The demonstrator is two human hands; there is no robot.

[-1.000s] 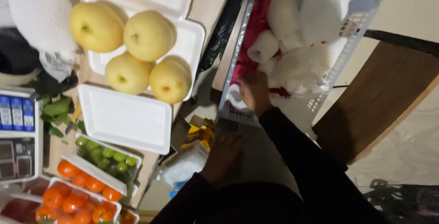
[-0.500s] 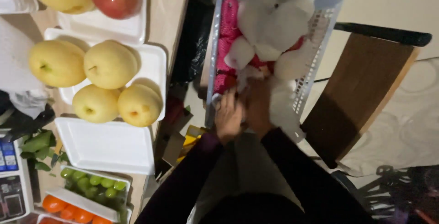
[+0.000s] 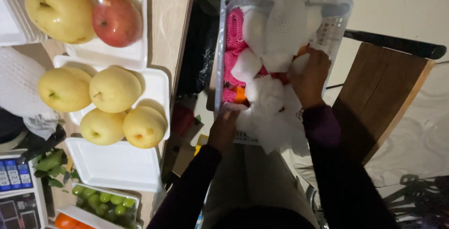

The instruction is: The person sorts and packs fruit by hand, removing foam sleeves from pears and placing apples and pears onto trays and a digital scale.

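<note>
White foam fruit nets and pink ones fill the pale plastic basket, and both hands are in it. Half a second ago the two hands lay close together at the basket's near edge; now they have parted. The right hand has gone deeper toward the middle, fingers curled down into the nets beside something orange; whether it grips one cannot be told. The left hand sits at the near rim, closed on a bunch of white netting that spills over the edge. The view has also shifted: the basket sits higher in the frame than before, and a red apple now shows whole on the upper tray.

Left of the basket runs a light wooden table. On it white foam trays carry four yellow pears, with an empty tray below them and a punnet of green grapes nearer still. A scale with blue keys shows at the lower left corner. Right of the basket stands a brown wooden chair on a pale, marbled floor.
</note>
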